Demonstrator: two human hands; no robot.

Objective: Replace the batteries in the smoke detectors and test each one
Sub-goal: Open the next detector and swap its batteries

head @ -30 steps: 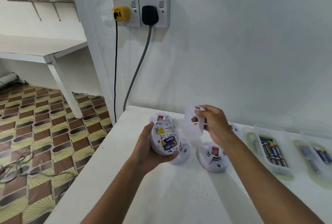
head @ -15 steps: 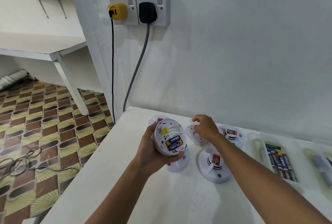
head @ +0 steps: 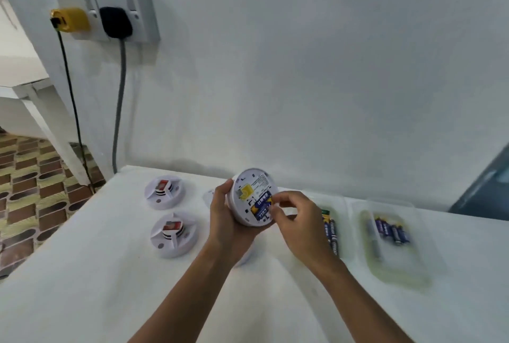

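**Cover set down, right hand now at the battery**

Gone from the right hand (head: 296, 221) is the white back cover it held up a second ago and lowered to the table (head: 82, 273) half a second ago; that hand has come back to the detector (head: 252, 196) and its fingertips (head: 274, 209) now pinch at the end of the blue battery (head: 261, 206) seated in the open back. Whether the battery has started to lift I cannot tell. The left hand (head: 225, 221) still grips the detector by its rim, tilted with the back towards the camera, above the table.

Judging by this, the opening step is done and removal of the old cell is in hand. Two more detectors (head: 164, 192) (head: 174, 235) lie face up at the left, untouched, and part of another shows under the left wrist. Blue batteries (head: 330, 229) wait in a clear tray (head: 344, 202) just right of the hands, with more (head: 391, 229) in a second tray (head: 399, 273) beyond. No detector has been tested yet, so most of the task remains.
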